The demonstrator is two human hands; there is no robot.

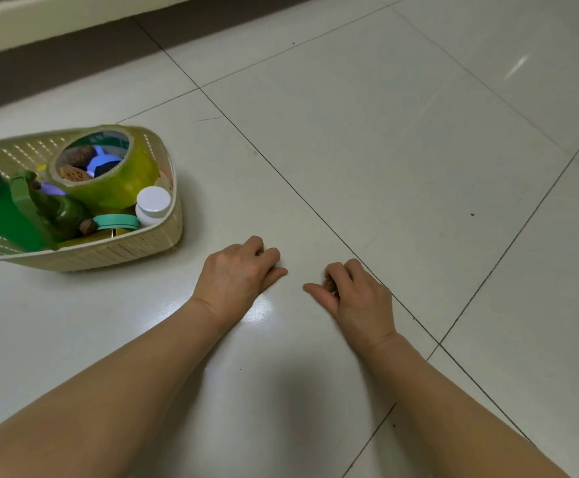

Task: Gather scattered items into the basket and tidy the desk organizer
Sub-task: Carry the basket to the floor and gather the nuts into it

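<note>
Nearest the camera, the person's left hand [238, 276] and right hand [353, 294] are resting on the tiled floor [402, 167], fingers curled under; the left is holding nothing that shows, while something small and dark is peeking between the right fingers, too hidden to say whether it is being gripped. Farther off, toward the floor's left edge, the basket [115, 251] is sitting well apart from both hands; it is a cream, perforated plastic tub with rounded corners, looking light but flexing if squeezed, so the firm top rim is probably the place to take hold, with two hands since it is filling up. Inside, a big roll of yellow-green tape [119, 177] is leaning above a white-capped bottle [153, 205], a teal lid [116, 222] and a green container [2, 215]; these are hard, smooth and likely slippery.
</note>
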